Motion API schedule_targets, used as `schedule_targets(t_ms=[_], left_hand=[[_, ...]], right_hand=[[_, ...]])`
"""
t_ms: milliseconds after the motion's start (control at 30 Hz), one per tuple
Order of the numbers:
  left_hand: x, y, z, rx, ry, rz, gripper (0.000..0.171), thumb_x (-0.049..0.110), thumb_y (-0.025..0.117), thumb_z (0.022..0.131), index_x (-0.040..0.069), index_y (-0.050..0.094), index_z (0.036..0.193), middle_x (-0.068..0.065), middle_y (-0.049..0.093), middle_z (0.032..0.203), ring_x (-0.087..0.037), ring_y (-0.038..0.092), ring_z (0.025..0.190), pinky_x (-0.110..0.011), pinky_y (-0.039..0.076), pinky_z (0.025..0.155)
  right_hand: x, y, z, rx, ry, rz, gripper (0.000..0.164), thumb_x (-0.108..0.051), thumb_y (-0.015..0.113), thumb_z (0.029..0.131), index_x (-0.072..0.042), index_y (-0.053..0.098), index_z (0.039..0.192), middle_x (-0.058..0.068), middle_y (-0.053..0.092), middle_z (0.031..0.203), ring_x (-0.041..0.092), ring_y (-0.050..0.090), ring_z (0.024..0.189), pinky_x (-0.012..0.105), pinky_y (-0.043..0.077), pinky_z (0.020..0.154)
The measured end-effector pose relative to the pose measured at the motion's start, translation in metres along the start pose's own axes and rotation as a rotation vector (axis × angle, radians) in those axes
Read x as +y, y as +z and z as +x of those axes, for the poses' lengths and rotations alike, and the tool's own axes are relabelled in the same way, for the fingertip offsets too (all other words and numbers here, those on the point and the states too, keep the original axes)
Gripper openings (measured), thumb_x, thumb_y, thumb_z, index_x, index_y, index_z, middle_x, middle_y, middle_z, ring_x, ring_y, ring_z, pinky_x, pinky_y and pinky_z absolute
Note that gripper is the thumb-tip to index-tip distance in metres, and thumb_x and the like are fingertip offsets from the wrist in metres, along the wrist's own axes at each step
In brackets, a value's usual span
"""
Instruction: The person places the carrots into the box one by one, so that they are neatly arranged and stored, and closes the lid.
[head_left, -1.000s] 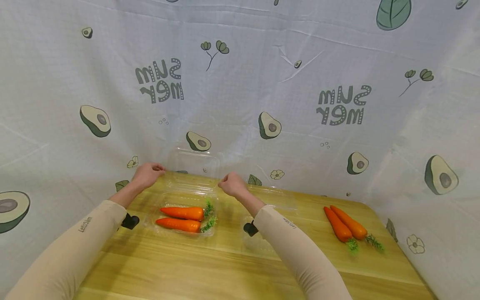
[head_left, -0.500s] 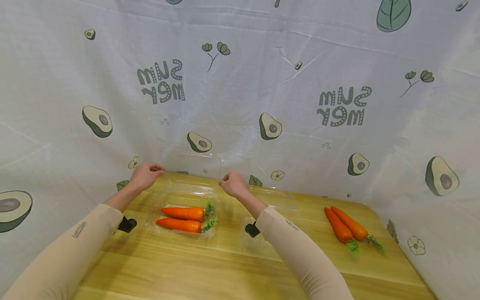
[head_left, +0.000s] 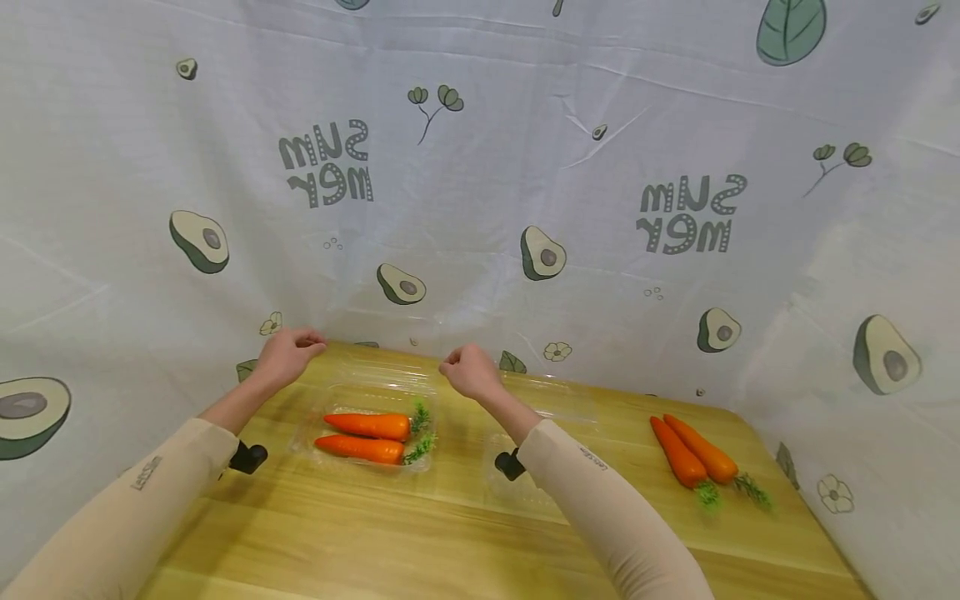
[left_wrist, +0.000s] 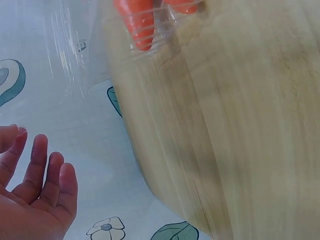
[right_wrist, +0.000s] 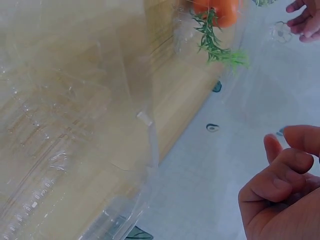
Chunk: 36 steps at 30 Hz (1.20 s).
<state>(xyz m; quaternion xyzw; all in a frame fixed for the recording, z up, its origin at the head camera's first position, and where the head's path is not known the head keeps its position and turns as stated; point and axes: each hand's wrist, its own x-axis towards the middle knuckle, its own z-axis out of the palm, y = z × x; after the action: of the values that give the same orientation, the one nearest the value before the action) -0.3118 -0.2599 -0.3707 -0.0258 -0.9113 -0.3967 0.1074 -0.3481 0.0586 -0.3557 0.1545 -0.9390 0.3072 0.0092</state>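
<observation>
A clear plastic clamshell box [head_left: 303,454] lies unlatched on the table at centre left, with two carrots [head_left: 367,426] side by side in its base. Its transparent lid [head_left: 378,375] tilts back toward the curtain, its outline faint. Left of the lid is my left hand [head_left: 287,354], its thumb and forefinger close together, the other fingers relaxed. My right hand [head_left: 471,372] hovers off the lid's right side with loosely bent fingers. In the wrist views, neither the left hand [left_wrist: 42,187] nor the right hand [right_wrist: 285,180] visibly holds anything.
A second clear clamshell [head_left: 517,496] stands open beneath my right forearm, its lid [head_left: 551,400] behind. Two loose carrots [head_left: 693,450] with green tops lie at the table's right side. A printed curtain [head_left: 480,167] hangs along the wooden table's [head_left: 360,533] back edge.
The upright lid of the box with carrots has tipped lower and farther back. Both hands keep nearly the same place beside it; the left forearm has shifted slightly left.
</observation>
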Motion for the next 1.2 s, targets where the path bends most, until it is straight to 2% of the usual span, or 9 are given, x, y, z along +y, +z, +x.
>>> schedule_targets(t_ms=[67, 133, 367, 567, 633, 767, 833, 1000, 1200], left_hand=[[0.000, 0.000, -0.003, 0.001, -0.001, -0.006, 0.029, 0.019, 0.053, 0.106, 0.000, 0.067, 0.123, -0.025, 0.064, 0.127, -0.043, 0.058, 0.115, -0.054, 0.049, 0.094], [-0.001, -0.001, -0.004, -0.002, 0.000, -0.006, 0.030, 0.020, 0.053, 0.106, 0.000, 0.066, 0.124, -0.026, 0.064, 0.127, -0.043, 0.058, 0.115, -0.055, 0.049, 0.094], [-0.002, -0.002, -0.009, -0.009, 0.017, 0.031, 0.032, 0.021, 0.054, 0.106, -0.001, 0.067, 0.124, -0.025, 0.065, 0.125, -0.043, 0.059, 0.113, -0.053, 0.050, 0.091], [-0.004, -0.004, -0.013, 0.004, 0.051, 0.061, 0.028, 0.021, 0.056, 0.104, 0.000, 0.069, 0.119, -0.024, 0.068, 0.119, -0.040, 0.062, 0.107, -0.050, 0.052, 0.086], [-0.005, -0.005, -0.015, 0.005, 0.062, 0.067, 0.029, 0.020, 0.057, 0.104, -0.001, 0.069, 0.119, -0.023, 0.069, 0.118, -0.039, 0.063, 0.105, -0.050, 0.052, 0.086], [-0.006, -0.006, -0.019, 0.004, 0.071, 0.080, 0.029, 0.020, 0.057, 0.104, -0.001, 0.069, 0.120, -0.022, 0.069, 0.116, -0.038, 0.063, 0.103, -0.051, 0.053, 0.086], [-0.006, -0.007, -0.021, 0.001, 0.075, 0.085, 0.029, 0.020, 0.058, 0.104, -0.001, 0.069, 0.120, -0.022, 0.069, 0.116, -0.037, 0.063, 0.102, -0.051, 0.053, 0.086], [-0.007, -0.007, -0.026, 0.001, 0.090, 0.095, 0.027, 0.018, 0.060, 0.102, -0.001, 0.070, 0.118, -0.020, 0.071, 0.112, -0.035, 0.064, 0.099, -0.048, 0.053, 0.083], [-0.010, -0.005, -0.033, 0.025, 0.118, 0.124, 0.030, 0.022, 0.064, 0.100, -0.003, 0.073, 0.113, -0.023, 0.071, 0.113, -0.038, 0.065, 0.100, -0.047, 0.053, 0.079]], right_hand=[[-0.001, 0.000, -0.002, -0.002, -0.001, -0.002, 0.024, -0.023, 0.063, 0.100, -0.007, 0.077, 0.111, 0.011, 0.073, 0.114, 0.022, 0.066, 0.086, 0.039, 0.055, 0.077], [-0.001, -0.001, -0.004, -0.004, -0.004, -0.005, 0.024, -0.023, 0.063, 0.099, -0.007, 0.077, 0.111, 0.011, 0.073, 0.115, 0.023, 0.067, 0.088, 0.040, 0.055, 0.077], [-0.001, -0.001, -0.009, -0.012, -0.017, -0.018, 0.020, -0.023, 0.064, 0.098, -0.009, 0.078, 0.105, 0.008, 0.074, 0.108, 0.018, 0.057, 0.068, 0.032, 0.047, 0.063], [0.001, 0.001, -0.014, -0.017, -0.051, -0.023, 0.019, -0.023, 0.065, 0.097, -0.009, 0.077, 0.102, 0.010, 0.072, 0.117, 0.014, 0.046, 0.054, 0.029, 0.038, 0.054], [0.000, 0.001, -0.015, -0.024, -0.058, -0.020, 0.019, -0.022, 0.066, 0.097, -0.008, 0.077, 0.102, 0.010, 0.073, 0.112, 0.013, 0.044, 0.052, 0.028, 0.037, 0.052], [-0.001, -0.001, -0.018, -0.041, -0.058, -0.020, 0.019, -0.022, 0.066, 0.096, -0.008, 0.077, 0.103, 0.007, 0.071, 0.083, 0.011, 0.042, 0.049, 0.027, 0.036, 0.050], [-0.001, -0.001, -0.019, -0.049, -0.056, -0.019, 0.019, -0.023, 0.066, 0.095, -0.008, 0.077, 0.103, 0.005, 0.067, 0.076, 0.012, 0.041, 0.050, 0.027, 0.035, 0.050], [-0.001, 0.000, -0.022, -0.055, -0.051, -0.022, 0.019, -0.024, 0.068, 0.094, -0.008, 0.076, 0.101, 0.002, 0.068, 0.086, 0.013, 0.046, 0.055, 0.028, 0.037, 0.052], [0.001, 0.002, -0.027, -0.078, -0.053, -0.037, 0.018, -0.025, 0.070, 0.094, -0.008, 0.075, 0.101, 0.006, 0.070, 0.085, 0.015, 0.050, 0.058, 0.028, 0.040, 0.054]])
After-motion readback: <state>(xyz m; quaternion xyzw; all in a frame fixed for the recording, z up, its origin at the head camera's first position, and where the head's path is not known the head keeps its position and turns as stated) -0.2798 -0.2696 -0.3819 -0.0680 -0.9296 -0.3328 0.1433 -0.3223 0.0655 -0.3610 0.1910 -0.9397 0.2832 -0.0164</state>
